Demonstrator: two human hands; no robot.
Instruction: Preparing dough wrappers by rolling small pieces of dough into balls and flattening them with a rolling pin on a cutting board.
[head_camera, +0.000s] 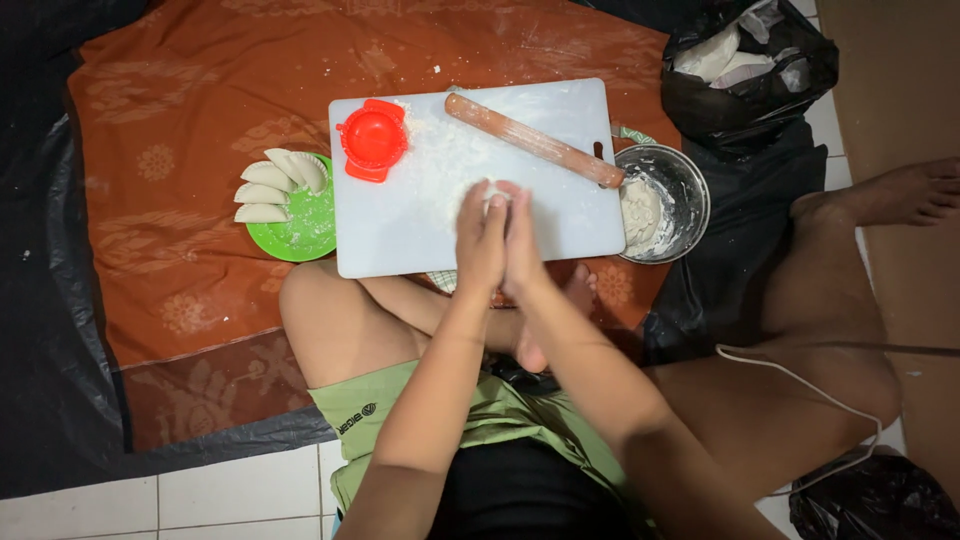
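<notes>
Black bag (745, 90) holding white packages (712, 55) beside steel bowl (690, 185).

The small white lump of dough (497, 199) is mostly hidden between the pressed palms of the left hand (480, 243) and right hand (522, 245). The black plastic bag (880, 500) is cut off by the lower edge.

four folded dumplings (268, 190) on one green plate (310, 235); one red press (373, 139); one rolling pin (533, 139); one metal bowl (680, 180); one cutting board (400, 220)
</notes>
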